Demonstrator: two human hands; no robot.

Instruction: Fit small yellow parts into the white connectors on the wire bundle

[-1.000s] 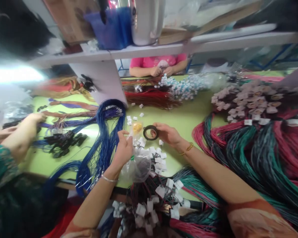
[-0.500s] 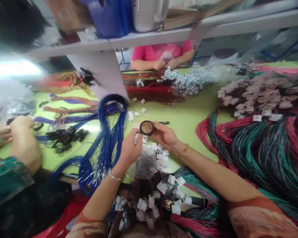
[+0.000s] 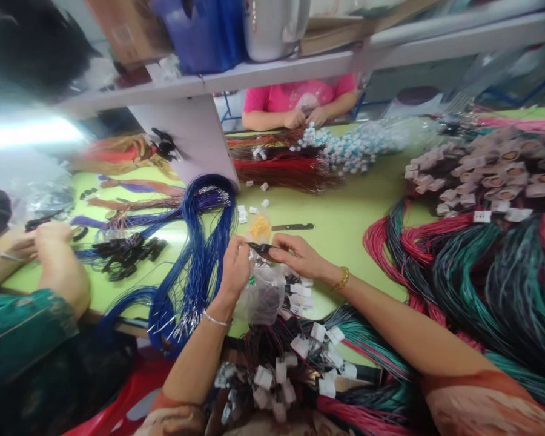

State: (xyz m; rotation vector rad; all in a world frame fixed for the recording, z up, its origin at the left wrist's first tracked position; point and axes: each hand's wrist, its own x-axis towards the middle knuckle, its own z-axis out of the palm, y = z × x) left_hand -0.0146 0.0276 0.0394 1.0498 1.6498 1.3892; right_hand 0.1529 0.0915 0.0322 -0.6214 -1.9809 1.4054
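Note:
Both my hands meet over the green table (image 3: 345,224) on a small black tape roll (image 3: 262,249), now seen edge-on. My right hand (image 3: 297,255) pinches the roll from the right. My left hand (image 3: 236,269) has its fingers closed at the roll's left edge, where a loose end seems to be. Just below the hands lies a clear plastic bag (image 3: 258,297) among small white connectors (image 3: 295,290). A bundle of wires with white connectors (image 3: 277,363) lies in front of me at the table edge.
A blue wire bundle (image 3: 195,254) loops to the left, red and teal bundles (image 3: 472,266) to the right. A person's hands (image 3: 49,242) work at the left, another person in pink (image 3: 300,103) sits across. A shelf (image 3: 272,72) overhangs the table, and a black strip (image 3: 293,227) lies beyond my hands.
The tape roll has been turned from face-on to edge-on and brought lower. My left hand has come in from the plastic bag and closed on the roll's left side.

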